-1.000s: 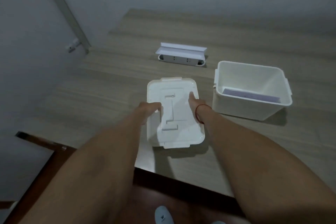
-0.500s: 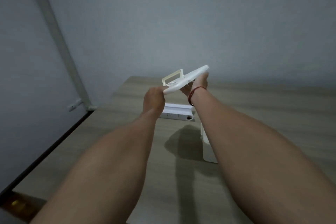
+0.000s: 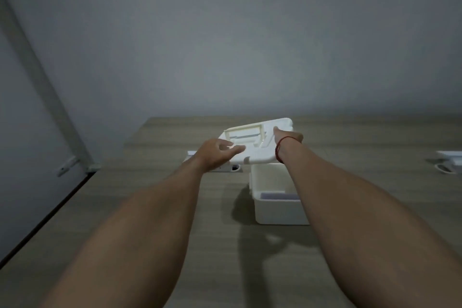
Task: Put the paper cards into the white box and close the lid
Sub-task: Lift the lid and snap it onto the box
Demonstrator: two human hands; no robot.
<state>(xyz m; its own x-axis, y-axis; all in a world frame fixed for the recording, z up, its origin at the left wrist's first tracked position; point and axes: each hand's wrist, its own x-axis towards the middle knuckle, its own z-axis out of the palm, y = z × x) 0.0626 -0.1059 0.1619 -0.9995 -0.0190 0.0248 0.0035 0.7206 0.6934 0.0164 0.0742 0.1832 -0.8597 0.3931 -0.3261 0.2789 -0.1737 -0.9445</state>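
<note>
I hold the white lid point(image 3: 257, 144) in the air with both hands, tilted, its handle side up. My left hand point(image 3: 216, 154) grips its near left edge; my right hand point(image 3: 287, 136), with a red string on the wrist, grips its right edge. The lid hovers above the far left part of the open white box point(image 3: 277, 210), which stands on the wooden table point(image 3: 225, 257). Pale purple paper cards point(image 3: 277, 195) lie inside the box. My right forearm hides the box's right side.
A white power strip housing point(image 3: 225, 169) sits on the table behind my left hand, mostly hidden. Another white object point(image 3: 450, 161) lies at the far right edge. A grey wall rises behind the table, and the table's left edge runs along a dark gap.
The lid went from lying flat on the table to lifted up high, then came down and right over the box. The camera view tilted up.
</note>
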